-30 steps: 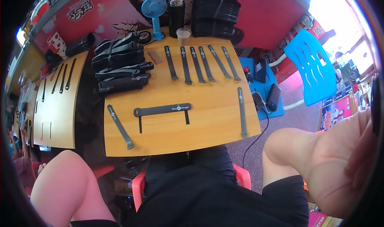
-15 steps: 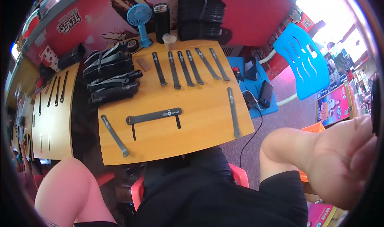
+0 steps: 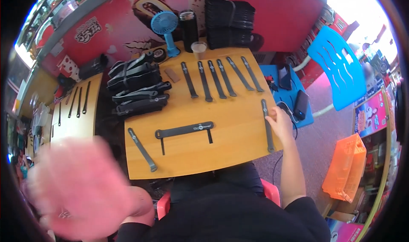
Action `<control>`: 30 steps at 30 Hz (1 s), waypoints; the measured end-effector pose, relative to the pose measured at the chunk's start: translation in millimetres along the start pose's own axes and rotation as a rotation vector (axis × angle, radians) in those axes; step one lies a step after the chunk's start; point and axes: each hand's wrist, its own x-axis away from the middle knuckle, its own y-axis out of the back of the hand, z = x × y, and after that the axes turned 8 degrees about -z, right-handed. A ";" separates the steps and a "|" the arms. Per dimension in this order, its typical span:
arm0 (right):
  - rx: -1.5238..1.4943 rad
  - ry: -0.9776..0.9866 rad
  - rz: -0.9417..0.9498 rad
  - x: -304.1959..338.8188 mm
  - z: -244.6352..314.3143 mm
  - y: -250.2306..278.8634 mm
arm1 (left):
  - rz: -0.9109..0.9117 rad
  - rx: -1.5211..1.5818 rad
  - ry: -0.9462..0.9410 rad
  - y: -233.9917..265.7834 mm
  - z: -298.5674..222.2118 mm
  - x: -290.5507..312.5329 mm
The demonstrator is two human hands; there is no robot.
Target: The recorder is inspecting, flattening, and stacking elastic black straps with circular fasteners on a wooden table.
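My right hand (image 3: 280, 123) reaches over the table's right edge, thumb and fingertips apart at the upper part of a dark grey strap (image 3: 268, 133) lying flat there. Close to the camera at the lower left is my left hand (image 3: 81, 186), smeared by motion; its fingers cannot be made out. Another grey strap (image 3: 142, 150) lies slanted near the table's front left. Between these two, a wider strap (image 3: 185, 130) with printing lies crosswise, with two narrow black strips under it pointing toward me. Further back, several straps (image 3: 216, 79) are laid side by side.
Bundled black straps (image 3: 138, 86) are piled at the wooden table's (image 3: 230, 152) left. Behind stand a blue fan (image 3: 165, 24), a black bottle (image 3: 188, 31), a cup (image 3: 199, 49) and stacked black packs (image 3: 230, 22). Rightward are a blue stool (image 3: 304, 121), a blue chair (image 3: 338, 67) and an orange crate (image 3: 344, 169).
My right hand has moved from close to the camera at the far right to the right-hand strap. My left arm has swung up, blurred. The view has shifted; the straps look unmoved.
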 end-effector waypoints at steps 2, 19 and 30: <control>0.048 -0.047 -0.034 -3.6 6.5 -2.7 | 0.127 -0.190 0.111 -2.3 31.5 8.7; -0.113 -0.083 0.038 -5.0 19.0 -19.3 | 0.439 0.444 0.294 -95.9 74.6 9.4; -0.028 0.016 -0.049 -2.6 11.0 -17.2 | -0.002 1.123 0.312 -132.2 73.9 52.4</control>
